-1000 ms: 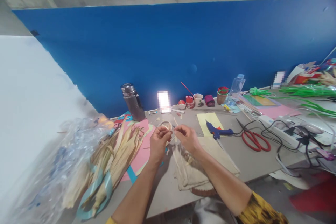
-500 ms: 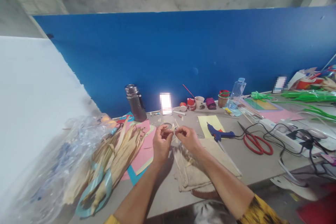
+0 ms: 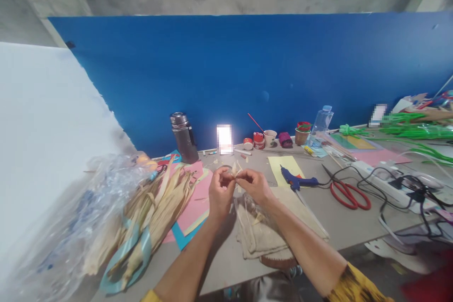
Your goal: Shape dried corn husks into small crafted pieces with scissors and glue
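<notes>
My left hand [image 3: 220, 191] and my right hand [image 3: 255, 185] meet above the grey table [image 3: 336, 219], fingers pinched together. Between the fingertips sits a small pale piece of dried husk [image 3: 235, 170], its ends sticking up. Both hands grip it. Under my right wrist lies a folded beige cloth [image 3: 269, 233]. A heap of dried corn husks [image 3: 155, 212] lies to the left on pink paper [image 3: 196, 200].
A blue glue gun [image 3: 296, 180], red scissors [image 3: 348, 193], a power strip with cables [image 3: 396, 181], a dark flask [image 3: 183, 137], small cups and jars [image 3: 269, 138], a water bottle [image 3: 320, 125] and green stems [image 3: 417, 130] sit along the blue wall. A clear plastic bag [image 3: 71, 226] lies at the left.
My two hands have drawn closer together, fingertips now touching around the husk piece. The view has shifted slightly; the table items have stayed put.
</notes>
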{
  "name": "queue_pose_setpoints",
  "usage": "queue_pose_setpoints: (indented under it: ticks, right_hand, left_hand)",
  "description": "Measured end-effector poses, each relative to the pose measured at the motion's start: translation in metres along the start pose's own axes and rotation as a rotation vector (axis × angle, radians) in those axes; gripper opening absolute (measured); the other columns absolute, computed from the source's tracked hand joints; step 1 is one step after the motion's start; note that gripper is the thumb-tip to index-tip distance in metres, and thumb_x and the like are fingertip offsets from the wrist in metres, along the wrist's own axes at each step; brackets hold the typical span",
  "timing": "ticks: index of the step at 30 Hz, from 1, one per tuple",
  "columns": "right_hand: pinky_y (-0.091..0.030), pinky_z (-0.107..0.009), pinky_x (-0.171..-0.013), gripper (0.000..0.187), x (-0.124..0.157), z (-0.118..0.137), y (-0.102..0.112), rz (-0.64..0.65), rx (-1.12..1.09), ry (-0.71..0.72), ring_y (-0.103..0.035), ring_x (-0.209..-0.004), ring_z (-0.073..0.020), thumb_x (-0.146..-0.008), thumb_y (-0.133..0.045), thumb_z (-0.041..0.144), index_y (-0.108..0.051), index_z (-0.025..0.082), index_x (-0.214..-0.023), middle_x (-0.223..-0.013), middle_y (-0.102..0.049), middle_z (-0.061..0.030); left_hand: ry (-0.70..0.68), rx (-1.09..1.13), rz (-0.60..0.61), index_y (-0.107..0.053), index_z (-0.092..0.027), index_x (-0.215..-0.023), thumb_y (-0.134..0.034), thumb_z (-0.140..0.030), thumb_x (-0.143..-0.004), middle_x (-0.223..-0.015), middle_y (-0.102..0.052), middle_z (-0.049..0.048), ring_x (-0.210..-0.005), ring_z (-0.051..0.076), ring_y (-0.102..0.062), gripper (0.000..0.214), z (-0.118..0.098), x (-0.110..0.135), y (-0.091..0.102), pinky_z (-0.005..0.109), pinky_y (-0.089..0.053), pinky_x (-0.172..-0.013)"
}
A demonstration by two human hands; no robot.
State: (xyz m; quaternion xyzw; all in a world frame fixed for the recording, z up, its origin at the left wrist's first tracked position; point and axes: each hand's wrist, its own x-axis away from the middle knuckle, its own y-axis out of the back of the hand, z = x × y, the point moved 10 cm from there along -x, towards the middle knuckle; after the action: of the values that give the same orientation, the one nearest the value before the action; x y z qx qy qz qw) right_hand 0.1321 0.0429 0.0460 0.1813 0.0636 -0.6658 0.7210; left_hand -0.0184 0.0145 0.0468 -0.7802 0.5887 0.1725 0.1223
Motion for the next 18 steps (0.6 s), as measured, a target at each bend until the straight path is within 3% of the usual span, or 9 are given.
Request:
queue_pose_setpoints:
  ticks: [7, 18]
  right_hand:
    - [-0.038, -0.025, -0.055, 0.02, 0.003, 0.003, 0.0, 0.0, 0.028, -0.048, -0.048, -0.058, -0.0125, -0.074, -0.067, 0.036, -0.07, 0.016, -0.073, -0.066, -0.064, -0.0004]
    - [-0.039, -0.026, -0.058, 0.02, 0.001, -0.005, 0.0, -0.008, 0.023, -0.045, -0.051, -0.06, -0.0135, -0.074, -0.065, 0.036, -0.069, 0.016, -0.073, -0.066, -0.064, -0.0004]
  left_hand:
    - [0.002, -0.009, 0.011, -0.057, -0.021, -0.11, -0.071, -0.027, -0.079, -0.081, -0.064, 0.0001, -0.076, 0.017, -0.062, 0.034, 0.001, 0.001, -0.003, 0.028, -0.048, -0.071]
    - [0.202, 0.155, 0.042, -0.059, -0.018, -0.105, -0.081, -0.033, -0.066, -0.074, -0.066, -0.0006, -0.065, 0.014, -0.06, 0.047, 0.019, -0.001, -0.006, 0.025, -0.045, -0.062]
